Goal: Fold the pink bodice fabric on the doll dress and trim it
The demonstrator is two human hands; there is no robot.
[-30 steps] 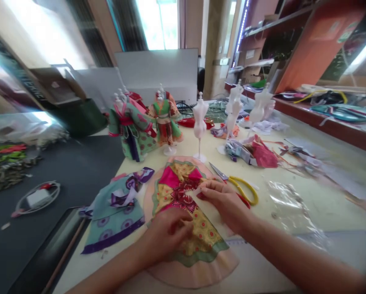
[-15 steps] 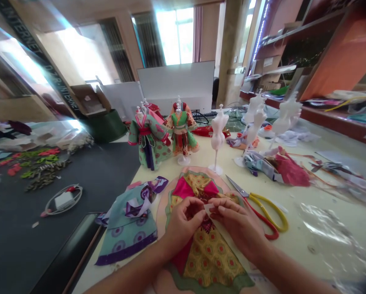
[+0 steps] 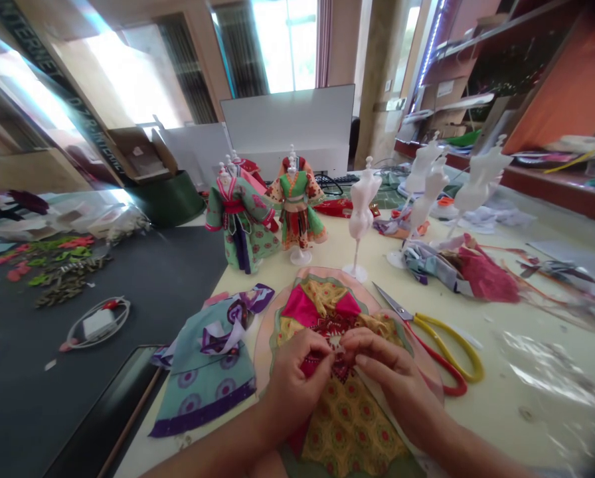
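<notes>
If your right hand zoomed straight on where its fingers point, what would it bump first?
Probably the left hand, close ahead of the right hand. Depth is hard to judge, so it might brush the gold-patterned fabric below first.

Cloth garment (image 3: pixel 354 411), faintly satiny
Metal-bladed, plastic-handled scissors (image 3: pixel 409 317); smooth, pale plastic mannequins (image 3: pixel 362 206); glossy, crinkled plastic bag (image 3: pixel 551 372).
</notes>
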